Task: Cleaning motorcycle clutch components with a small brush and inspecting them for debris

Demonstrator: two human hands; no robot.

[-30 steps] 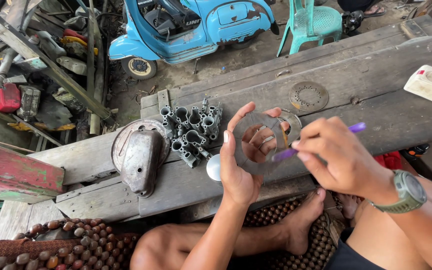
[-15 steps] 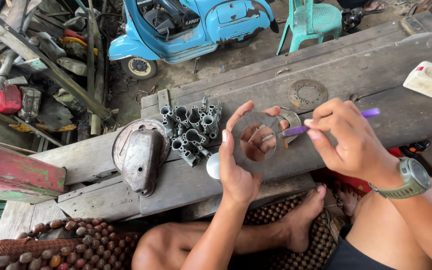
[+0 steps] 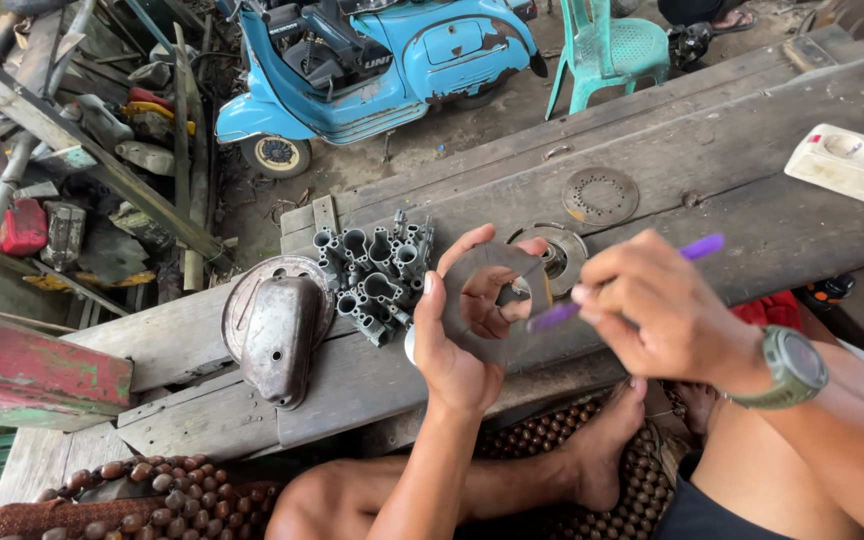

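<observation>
Clutter surrounds my work on the wooden tabletop: a cluster of grey metal tubes lies just left of my hands, with a domed metal cover further left. Two round metal discs rest beyond my hands, one perforated disc and a hub plate partly hidden behind my fingers. A white socket strip sits at the far right edge. My left hand is clamped on a flat grey ring gasket, held upright above the tabletop's near edge. My right hand is closed around a purple pen, its tip touching the ring. Compared with half a second ago, the pen has tilted and my right hand sits lower.
</observation>
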